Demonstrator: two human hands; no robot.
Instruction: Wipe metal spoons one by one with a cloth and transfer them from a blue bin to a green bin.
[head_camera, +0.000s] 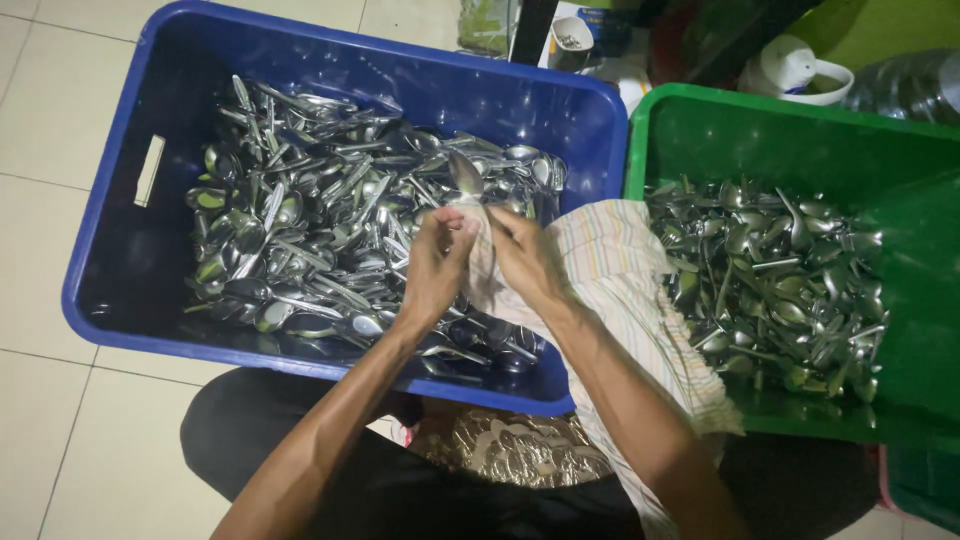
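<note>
You held 1 spoon (465, 178) upright over the blue tub (130, 270), its bowl sticking up above your fingers. Your left hand (437, 268) and right hand (527, 258) were pressed together, both clamped on its handle through the striped cloth (620, 265). Loose spoons (320, 220) filled the tub; more cutlery (770, 280) lay in the green tub (700, 125) beside it.

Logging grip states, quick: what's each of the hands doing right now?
Left hand: closed on the spoon, through the striped cloth.
Right hand: closed on the same cloth.
</note>
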